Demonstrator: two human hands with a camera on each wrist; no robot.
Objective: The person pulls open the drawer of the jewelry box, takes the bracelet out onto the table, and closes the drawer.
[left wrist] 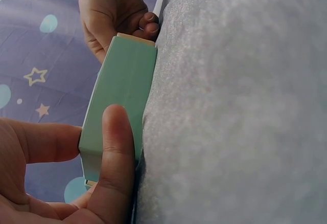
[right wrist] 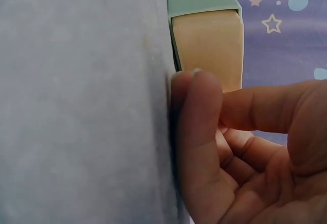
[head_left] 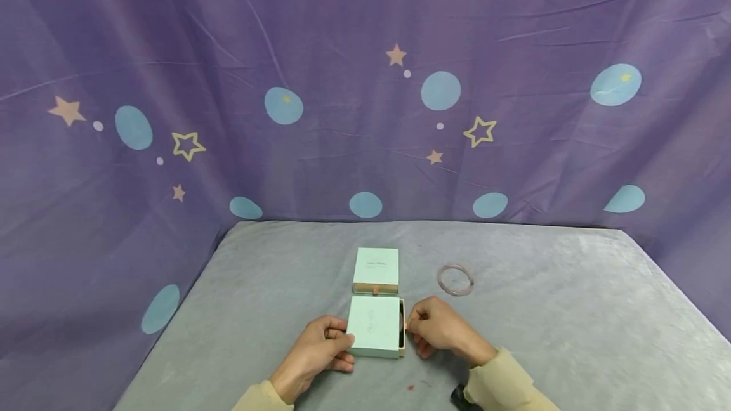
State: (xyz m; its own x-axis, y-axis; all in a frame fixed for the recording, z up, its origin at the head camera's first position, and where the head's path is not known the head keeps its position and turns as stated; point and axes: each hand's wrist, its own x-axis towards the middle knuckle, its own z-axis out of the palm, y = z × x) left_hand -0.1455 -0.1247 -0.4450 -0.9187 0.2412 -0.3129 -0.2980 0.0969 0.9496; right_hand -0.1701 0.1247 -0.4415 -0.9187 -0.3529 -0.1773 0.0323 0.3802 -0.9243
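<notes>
A mint-green drawer box (head_left: 372, 327) lies flat on the grey cloth in the head view. Its cream inner drawer (right wrist: 208, 45) stands slightly out at the right end, showing a narrow dark opening. My left hand (head_left: 320, 344) grips the box's left end, thumb and fingers on its sides; in the left wrist view, fingers (left wrist: 116, 157) press against the green sleeve. At the drawer's end, my right hand (head_left: 440, 326) pinches with thumb and index finger at a small orange pull tab (head_left: 406, 326), mostly hidden by the fingertips. What lies inside the drawer cannot be made out.
A second mint-green box (head_left: 377, 265) lies just behind the first, its tab facing me. A translucent pinkish bangle (head_left: 459, 293) rests to the right. A black object (head_left: 465, 398) is beside my right sleeve. Behind the grey-covered table (head_left: 571, 309) hangs a purple curtain (head_left: 354, 144).
</notes>
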